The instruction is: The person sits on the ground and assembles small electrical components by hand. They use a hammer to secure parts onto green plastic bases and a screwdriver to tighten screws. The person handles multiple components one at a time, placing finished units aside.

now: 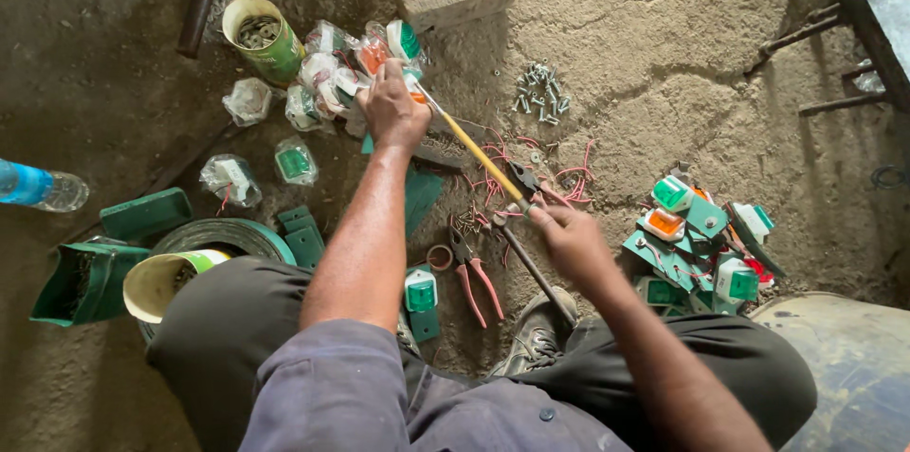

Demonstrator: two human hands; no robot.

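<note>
We look down at a person seated on a dirt floor. The left hand [391, 111] reaches fwd into a heap of small plastic-bagged lamps [327, 82]; fingers curled down over one bag, but we can't tell whether it's actually gripped. The right hand [569, 236] is closed around the handle end of a yellow-handled screwdriver [479, 156], which slants up-left, its far end just beside the left hand. Red-handled pliers [472, 274] lie on the ground between the knees, near loose red wires [559, 177] & a scatter of bolts [540, 92]. To the right sits a pile of green lamp housings [697, 248] w/ orange and green lenses. A green can [267, 40] of washers stands at the heap's far left. Our judgement: to do this step well, keep the screwdriver tip pointed away from the reaching fingers, and lift one bag cleanly w/o toppling the rest.
</note>
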